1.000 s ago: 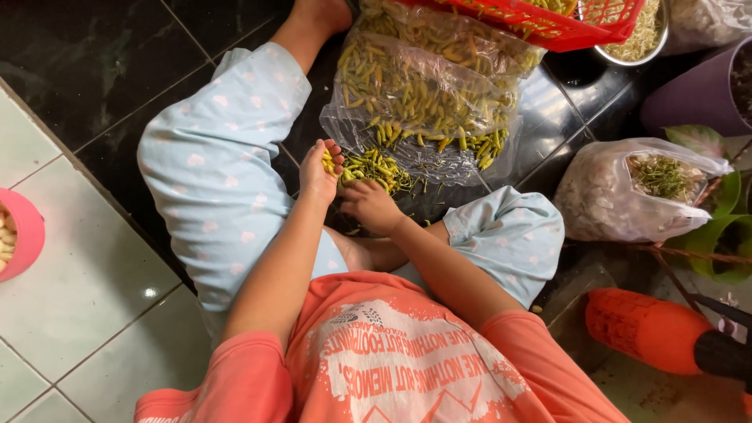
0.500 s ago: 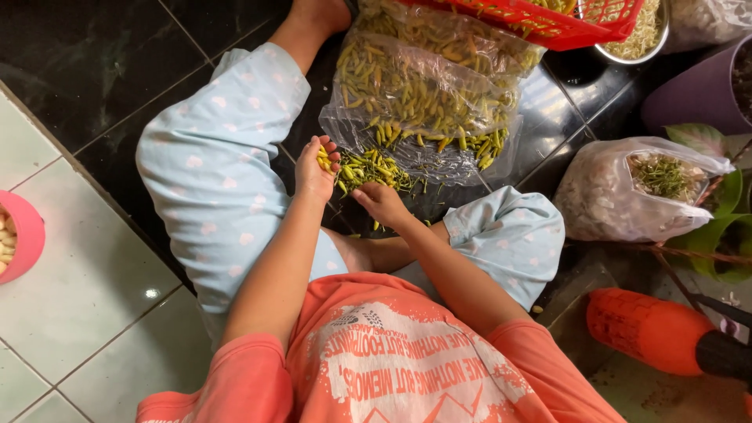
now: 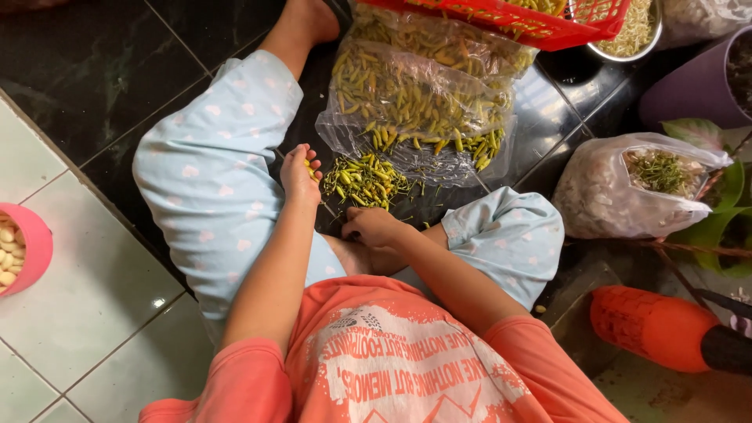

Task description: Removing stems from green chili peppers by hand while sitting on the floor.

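Chillies (image 3: 364, 180) lie in a small loose pile on the dark floor (image 3: 94, 70), just below the clear bag (image 3: 423, 110). Left hand (image 3: 300, 174) is clenched on a few; right hand (image 3: 374, 227) rests curled beside the pile, grip unclear. Best to pinch each stem close to the pod.

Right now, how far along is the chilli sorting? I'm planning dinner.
Done: a small loose pile of green-yellow chillies on the dark floor. In hand: left hand holds a chilli; right hand rests by the pile. Left: the clear plastic bag is mostly full.
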